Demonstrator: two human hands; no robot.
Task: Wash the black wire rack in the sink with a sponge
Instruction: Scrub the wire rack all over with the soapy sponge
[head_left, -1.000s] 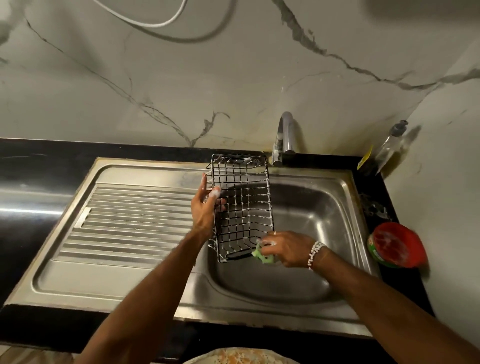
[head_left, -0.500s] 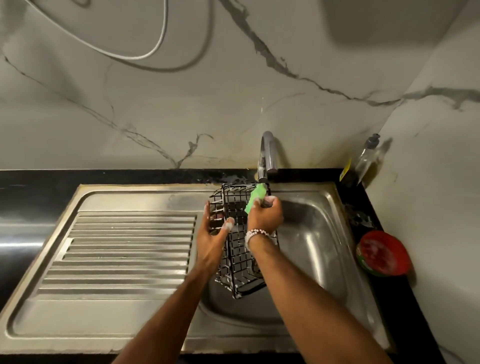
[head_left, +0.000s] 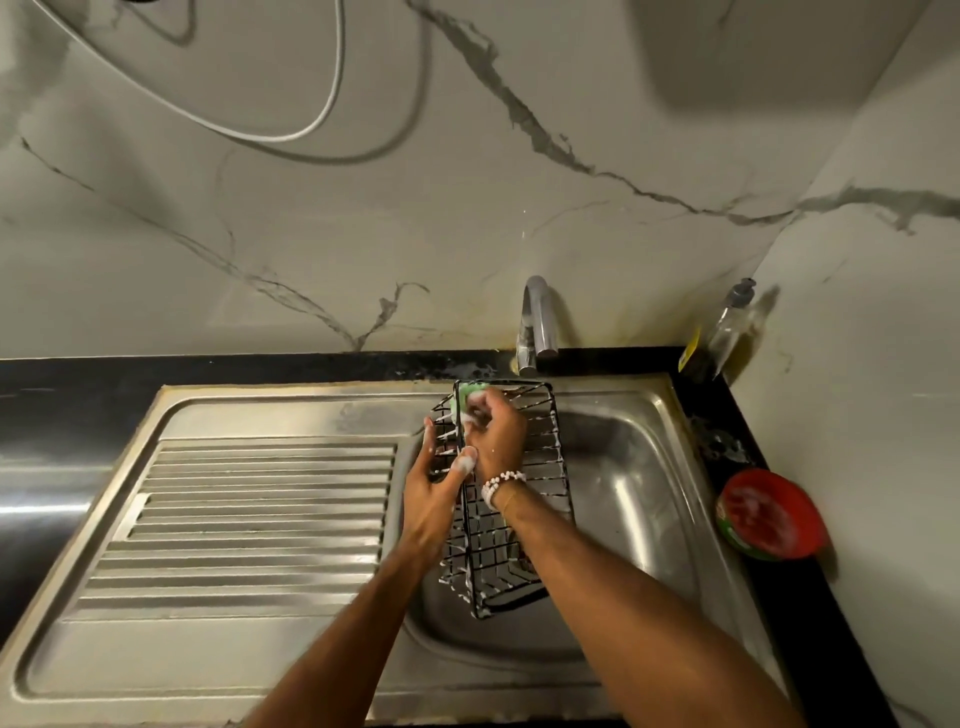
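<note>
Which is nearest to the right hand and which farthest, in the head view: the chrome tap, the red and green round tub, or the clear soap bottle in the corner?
Measured from the right hand, which holds the green sponge:
1. Chrome tap, just behind the hand at the sink's back edge.
2. Red and green round tub, on the black counter to the right.
3. Clear soap bottle, in the far right corner.

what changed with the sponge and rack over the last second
The right hand carried the green sponge from the wire rack's near end up to its far end by the tap. The left hand stayed gripping the rack's left side.
</note>
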